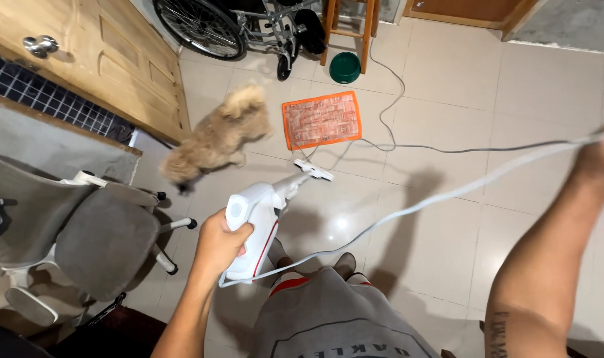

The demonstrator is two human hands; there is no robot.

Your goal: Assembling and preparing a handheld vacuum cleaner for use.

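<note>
Head view: left hand (217, 244) closed around the handle of a white stick vacuum (257, 229), held low in front of the legs, nozzle down on the tiled floor (447, 66). Right hand (601, 158) raised at the frame's right edge, blurred; seems to be gripping the grey power cord (408, 209), which runs from the vacuum's base up to it. Fluffy tan dog (216, 138) just beyond the nozzle, beside an orange-edged mat (322, 119). Grey office chair (83, 232) to the left. Green bowl (345, 67) and wheelchair (229, 26) far back.
</note>
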